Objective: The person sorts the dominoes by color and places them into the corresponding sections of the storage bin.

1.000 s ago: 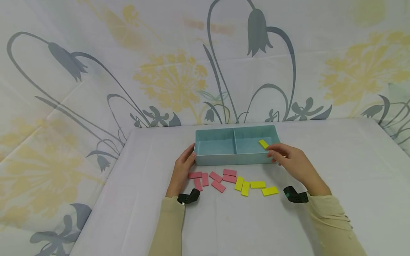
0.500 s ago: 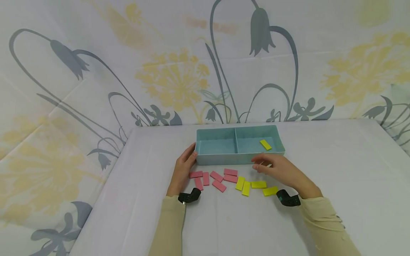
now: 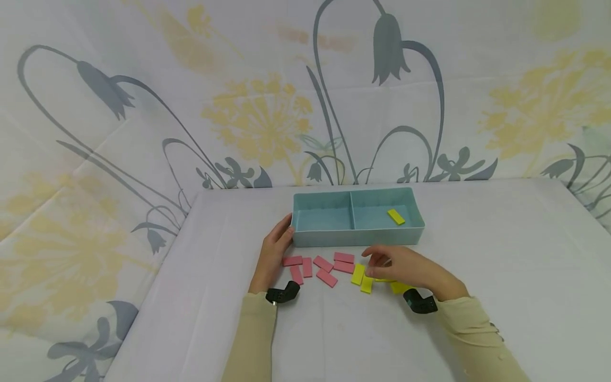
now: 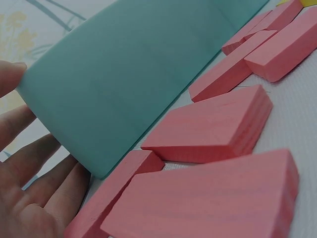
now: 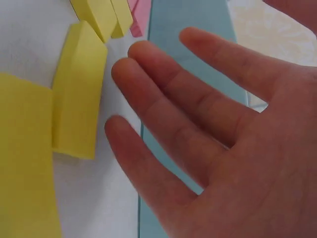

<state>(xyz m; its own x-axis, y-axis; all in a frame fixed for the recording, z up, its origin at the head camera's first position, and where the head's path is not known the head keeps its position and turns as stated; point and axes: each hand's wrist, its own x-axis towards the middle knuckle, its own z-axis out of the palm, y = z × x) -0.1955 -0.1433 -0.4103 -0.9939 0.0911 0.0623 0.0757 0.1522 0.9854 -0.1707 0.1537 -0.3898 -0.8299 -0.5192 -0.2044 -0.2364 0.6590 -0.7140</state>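
Note:
A light blue two-compartment box [image 3: 353,237] stands on the table, one yellow block [image 3: 395,216] lying in its right compartment. My left hand [image 3: 272,257] rests at the box's left end, fingers along that end and thumb by the front corner. In the left wrist view those fingers look extended, not wrapped round the box [image 4: 114,89]. Over the yellow blocks [image 3: 358,274] in front of the box hovers my right hand [image 3: 408,265], partly covering them. The right wrist view shows its fingers loosely extended, with nothing held, beside a yellow block [image 5: 79,89].
Several pink blocks [image 3: 326,278] lie flat in front of the box's left half, near the left hand. A white cloth covers the table [image 3: 363,339]. Behind it hangs a flower-printed cloth [image 3: 267,116].
My right hand has let go of the yellow block in the right compartment, then moved left and toward me over the loose yellow blocks. The left hand stays at the box.

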